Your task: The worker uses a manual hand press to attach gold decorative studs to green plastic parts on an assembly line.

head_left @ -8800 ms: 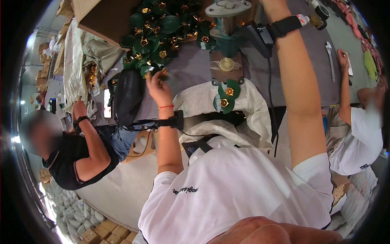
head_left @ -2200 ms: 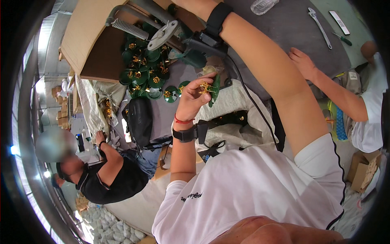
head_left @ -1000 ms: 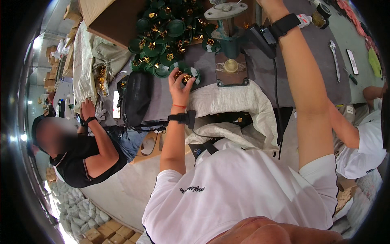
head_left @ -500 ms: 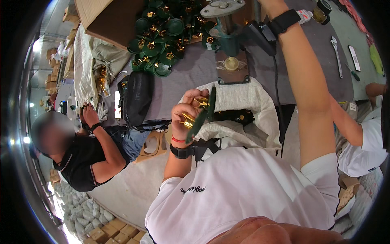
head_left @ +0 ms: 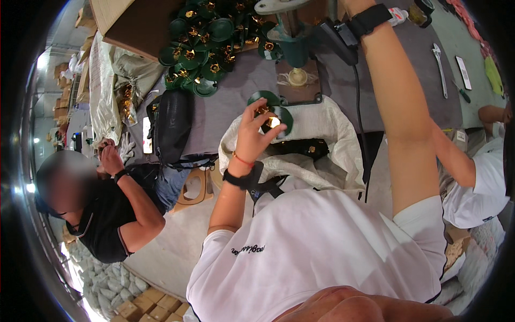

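My left hand [head_left: 256,129] pinches two round dark-green discs with gold flower-shaped pieces [head_left: 282,119], just above the near edge of the table. The discs overlap, their gold sides turned toward my palm and fingers. Below them gapes a white woven sack [head_left: 343,131], with more green and gold pieces [head_left: 306,147] inside. Ahead stands a green bench press [head_left: 294,51] with a round pale pad [head_left: 298,77] on its base. My right arm reaches up beside the press; only the edge of my right hand [head_left: 358,6] shows at the top, its fingers out of the picture.
A heap of green discs with gold pieces [head_left: 206,53] spills from a cardboard box [head_left: 129,27]. A black bag [head_left: 174,126] lies left, a wrench [head_left: 440,70] and a screwdriver [head_left: 462,92] right. Another person [head_left: 115,214] works at the left; a white-shirted person [head_left: 475,182] is at the right.
My left hand has moved up and a little right with the discs, which have turned from edge-on to show their faces. My right arm stays raised by the press.
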